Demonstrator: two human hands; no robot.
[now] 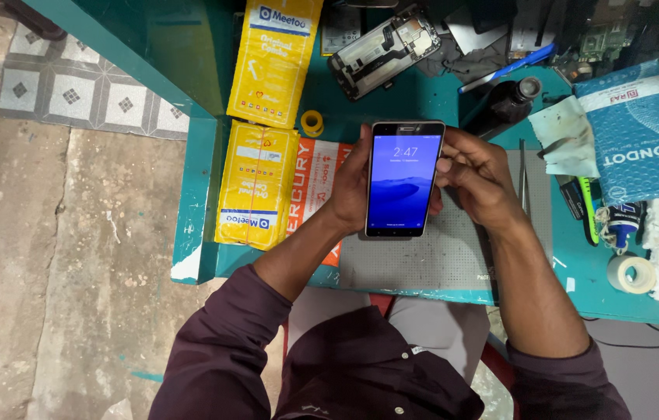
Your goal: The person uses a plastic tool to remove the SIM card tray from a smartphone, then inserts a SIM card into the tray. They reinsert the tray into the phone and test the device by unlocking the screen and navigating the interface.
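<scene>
1. Head view: left hand (349,187) wraps the smartphone (404,179) from its 9 o'clock edge, lit blue screen facing up.
2. Right hand (479,177) fingers curled against the phone's 3 o'clock edge.
3. Phone is above the grey mat (431,257) on the teal desk (197,194); yellow packets (258,183) at 9 o'clock.

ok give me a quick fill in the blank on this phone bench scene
1. The left hand holds a phone whose screen is ____.
2. The right hand touches the phone's ____ edge.
3. The two packets left of the phone are ____.
4. Under the hands lies a ____ mat.

Missing words: lit; right; yellow; grey
</scene>
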